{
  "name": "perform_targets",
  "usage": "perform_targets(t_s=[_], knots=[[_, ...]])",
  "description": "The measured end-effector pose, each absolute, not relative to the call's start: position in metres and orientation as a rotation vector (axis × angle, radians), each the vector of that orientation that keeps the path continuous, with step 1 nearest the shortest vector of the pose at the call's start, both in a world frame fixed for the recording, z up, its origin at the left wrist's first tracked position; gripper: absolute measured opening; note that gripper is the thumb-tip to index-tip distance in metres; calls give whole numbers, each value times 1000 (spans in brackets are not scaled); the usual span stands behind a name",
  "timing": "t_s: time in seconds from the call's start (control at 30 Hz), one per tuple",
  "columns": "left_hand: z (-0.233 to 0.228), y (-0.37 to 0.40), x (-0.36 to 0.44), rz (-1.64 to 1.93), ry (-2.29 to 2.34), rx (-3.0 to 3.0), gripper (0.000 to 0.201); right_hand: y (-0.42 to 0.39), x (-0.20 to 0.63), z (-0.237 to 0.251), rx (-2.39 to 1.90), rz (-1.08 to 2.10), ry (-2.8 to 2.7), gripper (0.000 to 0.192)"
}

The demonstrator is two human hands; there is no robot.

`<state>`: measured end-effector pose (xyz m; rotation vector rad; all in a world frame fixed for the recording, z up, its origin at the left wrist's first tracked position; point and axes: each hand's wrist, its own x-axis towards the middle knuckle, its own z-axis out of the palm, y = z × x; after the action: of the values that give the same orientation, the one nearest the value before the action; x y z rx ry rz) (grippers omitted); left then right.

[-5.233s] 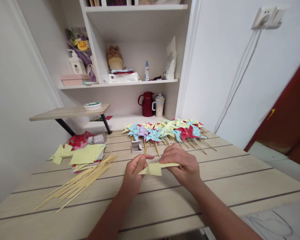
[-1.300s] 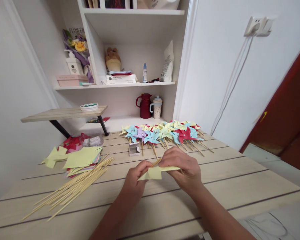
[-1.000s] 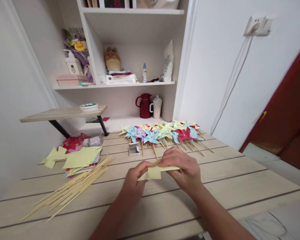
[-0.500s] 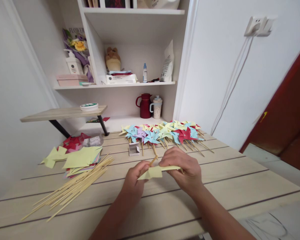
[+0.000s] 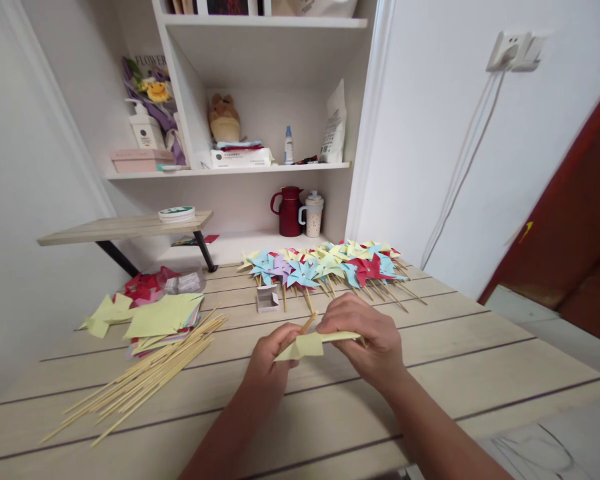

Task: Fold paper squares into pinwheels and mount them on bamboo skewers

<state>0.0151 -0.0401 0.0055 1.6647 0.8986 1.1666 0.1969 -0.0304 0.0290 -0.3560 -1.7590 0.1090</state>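
Above the middle of the table, both hands hold a pale yellow paper pinwheel [image 5: 309, 345], seen nearly edge-on. My left hand [image 5: 271, 353] is closed around a thin wooden stick [image 5: 308, 324], whose end slants up past the thumb behind the paper. The paper's left corner rests against the fingers of that hand. From the other side, my right hand [image 5: 367, 337] pinches the paper, its fingers curled over the top and thumb below. How the stick meets the paper is hidden. Just beyond the hands stands a small open box [image 5: 268, 299].
Finished pinwheels [image 5: 330, 270] in several colours lie at the back. To the left are loose wooden sticks [image 5: 150, 380], a stack of coloured paper [image 5: 163, 317], a cut yellow piece [image 5: 107, 315] and a clear container [image 5: 184, 282]. A small raised shelf [image 5: 125, 227] stands behind them.
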Motion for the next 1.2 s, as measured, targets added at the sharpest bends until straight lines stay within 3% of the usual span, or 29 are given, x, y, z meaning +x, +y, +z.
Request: perform_targets(t_s=[0.27,1.2], knots=[[1,-38,13,1133,848,1718,20,-31,197,29,-345,119,-1751,16],[9,-41,13,1283,940,1767,34,-33,198,30,-383,107,-1750,14]])
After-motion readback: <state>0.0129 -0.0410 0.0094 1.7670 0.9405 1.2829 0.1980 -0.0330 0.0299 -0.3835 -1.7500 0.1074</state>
